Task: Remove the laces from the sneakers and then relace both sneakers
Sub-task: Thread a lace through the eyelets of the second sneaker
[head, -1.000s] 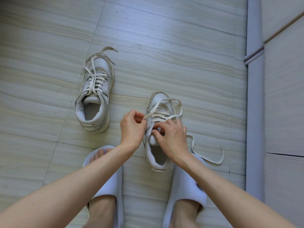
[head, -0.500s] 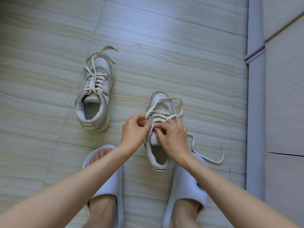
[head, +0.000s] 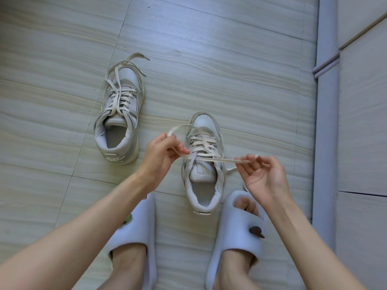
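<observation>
Two pale grey sneakers stand on the tiled floor. The left sneaker [head: 119,120] is laced, its cream lace ends lying loose over the toe. The right sneaker [head: 204,162] sits between my feet with its cream lace [head: 211,159] crossed through the eyelets. My left hand [head: 162,154] pinches one lace end to the left of that shoe, a loop arching over the fingers. My right hand [head: 261,176] pinches the other end to the right, palm up, the lace stretched taut across the tongue.
My feet wear pale blue slides, the left slide [head: 134,241] and the right slide [head: 238,231], just below the right sneaker. A grey door frame [head: 325,122] and a wall panel [head: 364,122] run along the right side.
Both hands were together over the right sneaker's tongue. They have moved apart, left hand leftward and right hand rightward, drawing the lace ends out taut across the shoe.
</observation>
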Demonstrator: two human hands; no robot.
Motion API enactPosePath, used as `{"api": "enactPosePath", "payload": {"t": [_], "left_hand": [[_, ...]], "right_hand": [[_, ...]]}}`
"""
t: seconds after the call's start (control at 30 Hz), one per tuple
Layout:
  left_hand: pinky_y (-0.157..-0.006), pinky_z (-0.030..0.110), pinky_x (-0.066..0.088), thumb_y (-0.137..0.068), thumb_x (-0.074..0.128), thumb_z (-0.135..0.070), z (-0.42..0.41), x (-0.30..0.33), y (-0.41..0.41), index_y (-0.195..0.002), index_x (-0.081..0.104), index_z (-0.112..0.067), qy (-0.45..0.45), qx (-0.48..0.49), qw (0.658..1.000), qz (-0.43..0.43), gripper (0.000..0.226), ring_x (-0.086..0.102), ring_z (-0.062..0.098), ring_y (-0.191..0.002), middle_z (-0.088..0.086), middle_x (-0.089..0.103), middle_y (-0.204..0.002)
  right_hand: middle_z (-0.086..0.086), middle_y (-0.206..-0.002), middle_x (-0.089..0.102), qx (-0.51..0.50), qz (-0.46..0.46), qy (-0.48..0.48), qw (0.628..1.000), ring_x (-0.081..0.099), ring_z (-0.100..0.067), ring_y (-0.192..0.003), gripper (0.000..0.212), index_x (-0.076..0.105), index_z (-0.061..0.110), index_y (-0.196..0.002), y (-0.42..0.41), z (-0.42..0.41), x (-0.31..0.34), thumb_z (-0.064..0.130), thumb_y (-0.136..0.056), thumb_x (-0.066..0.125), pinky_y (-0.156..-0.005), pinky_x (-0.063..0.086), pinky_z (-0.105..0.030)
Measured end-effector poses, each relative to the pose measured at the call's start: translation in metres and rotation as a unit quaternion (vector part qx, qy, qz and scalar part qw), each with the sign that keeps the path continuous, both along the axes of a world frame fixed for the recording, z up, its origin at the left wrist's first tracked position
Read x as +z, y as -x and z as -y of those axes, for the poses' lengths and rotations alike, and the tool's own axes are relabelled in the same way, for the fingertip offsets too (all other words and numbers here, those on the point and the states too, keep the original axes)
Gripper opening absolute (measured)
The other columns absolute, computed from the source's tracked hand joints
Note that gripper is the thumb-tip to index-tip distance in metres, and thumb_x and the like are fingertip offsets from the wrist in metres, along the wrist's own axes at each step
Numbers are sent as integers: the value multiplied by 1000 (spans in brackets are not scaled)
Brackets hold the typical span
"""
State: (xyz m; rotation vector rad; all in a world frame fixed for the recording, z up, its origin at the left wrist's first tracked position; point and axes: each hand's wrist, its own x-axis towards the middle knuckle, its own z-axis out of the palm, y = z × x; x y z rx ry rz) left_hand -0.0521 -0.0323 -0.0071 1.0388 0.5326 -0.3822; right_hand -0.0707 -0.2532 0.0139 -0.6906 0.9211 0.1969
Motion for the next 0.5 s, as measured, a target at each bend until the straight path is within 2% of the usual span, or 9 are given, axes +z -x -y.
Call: {"api": "enactPosePath", "payload": {"t": [0.03,0.1,0.2,0.23,0.3,0.37,0.4,0.43,0.5], "left_hand": [[-66,28,50,-75,59,-6,-3,1,-1,-66,46,-11,14,-6,1000,3,16,52,18,-51,1,47,-49],[-63,31,45,-79,62,-20,-8,3,-2,-65,47,-11,-6,-44,999,-3,22,40,15,-42,-1,36,-47],[-55,28,42,-83,58,-39,-15,4,0,-72,53,-8,-112,-170,979,-28,34,34,13,-35,-1,38,-43],[-51,25,40,-85,57,-43,-18,5,1,-75,57,-6,-157,-226,961,-29,38,36,13,-35,0,40,-42],[-45,18,38,-86,58,-44,-20,4,3,-75,62,-7,-211,-299,930,-22,39,38,11,-37,0,42,-42],[-49,17,42,-87,61,-36,-20,3,3,-68,60,-10,-205,-301,931,-20,32,38,11,-39,0,44,-44],[-54,19,45,-88,61,-30,-19,2,2,-65,58,-10,-184,-280,942,-23,31,39,11,-41,0,45,-46],[-61,23,47,-89,60,-25,-17,-1,1,-63,56,-9,-154,-244,957,-27,31,40,11,-44,-1,46,-48],[-74,30,47,-91,56,-17,-15,-5,-3,-61,53,-8,-104,-170,979,-35,32,47,10,-48,-2,47,-49]], "right_hand": [[-2,-50,46,-7,-11,2,1000,52,-17,-46,27,43,11,-62,-1,4,-1,6,-87,32,-57,57,-28],[2,-46,31,23,-35,47,998,31,-12,-38,23,37,15,-65,-2,9,-6,7,-86,32,-41,37,-18],[-1,-50,31,144,-38,221,964,25,-9,-36,24,38,14,-65,-3,16,-13,3,-86,36,-39,22,-19],[-3,-52,37,214,-23,314,925,28,-8,-37,25,41,13,-65,-2,18,-13,2,-86,38,-41,24,-20],[5,-53,52,386,22,477,789,37,-4,-42,26,51,13,-62,0,20,-13,6,-86,45,-48,30,-20],[12,-52,57,531,50,524,664,43,-1,-48,28,58,19,-61,3,19,-12,20,-88,52,-52,32,-17],[11,-51,56,576,52,512,635,42,-3,-50,31,60,20,-60,4,19,-13,29,-89,55,-53,32,-20],[6,-50,54,598,51,487,634,40,-8,-51,36,62,19,-59,6,20,-13,39,-89,58,-54,31,-25],[-6,-53,48,567,60,432,699,38,-11,-56,44,58,17,-52,7,24,-10,51,-79,65,-58,28,-27]]}}
